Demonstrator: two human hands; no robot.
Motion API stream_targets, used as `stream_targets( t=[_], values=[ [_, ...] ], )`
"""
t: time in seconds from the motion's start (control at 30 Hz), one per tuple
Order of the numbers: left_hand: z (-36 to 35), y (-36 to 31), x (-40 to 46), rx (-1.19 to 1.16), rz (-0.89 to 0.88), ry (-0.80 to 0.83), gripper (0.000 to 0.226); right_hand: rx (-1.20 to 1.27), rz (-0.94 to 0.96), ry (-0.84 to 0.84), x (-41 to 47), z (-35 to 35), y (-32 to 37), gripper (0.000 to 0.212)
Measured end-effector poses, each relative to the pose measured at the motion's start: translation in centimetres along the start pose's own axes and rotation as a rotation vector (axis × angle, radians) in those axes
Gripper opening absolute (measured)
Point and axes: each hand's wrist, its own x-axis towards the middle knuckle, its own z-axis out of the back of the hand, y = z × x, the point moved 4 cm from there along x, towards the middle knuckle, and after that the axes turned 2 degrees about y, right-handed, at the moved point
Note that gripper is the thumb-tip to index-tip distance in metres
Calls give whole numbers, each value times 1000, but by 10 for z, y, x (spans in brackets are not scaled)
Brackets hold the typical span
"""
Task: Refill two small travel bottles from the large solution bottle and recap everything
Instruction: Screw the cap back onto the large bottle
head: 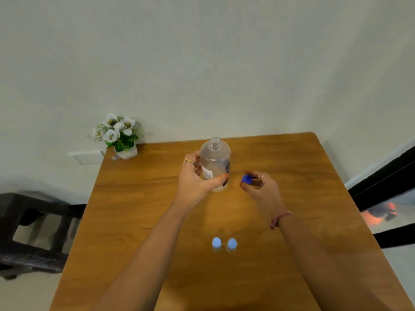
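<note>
Blue cap (247,178) apparently off bottle (215,163)

The large bottle's label (227,169) is too blurred to read; both forearms run off the bottom edge.

Premises appear domestic: a plain room in a home. A wooden table (292,176) stands against a bare pale wall (202,63). A small potted artificial flower plant (119,135) sits at its far left corner. A dark plastic stool (33,232) stands left of the table.
</note>
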Motion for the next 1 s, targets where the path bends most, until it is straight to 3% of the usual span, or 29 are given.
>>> stream_targets(
  t=[0.3,0.47,0.63,0.8,1.0],
  values=[
    [40,-122,28,19,-181,-112,82,412,313,-71,14,25,163,40],
    [58,-180,29,-23,-259,-116,58,496,423,-72,13,42,238,37],
    [71,-220,29,-74,-294,-111,55,509,567,-41,0,55,307,30],
    [82,-254,26,-78,-330,-76,57,503,611,109,-13,72,375,19],
    [90,-279,16,-60,-370,-52,48,219,707,257,-41,75,437,29]
  ],
)
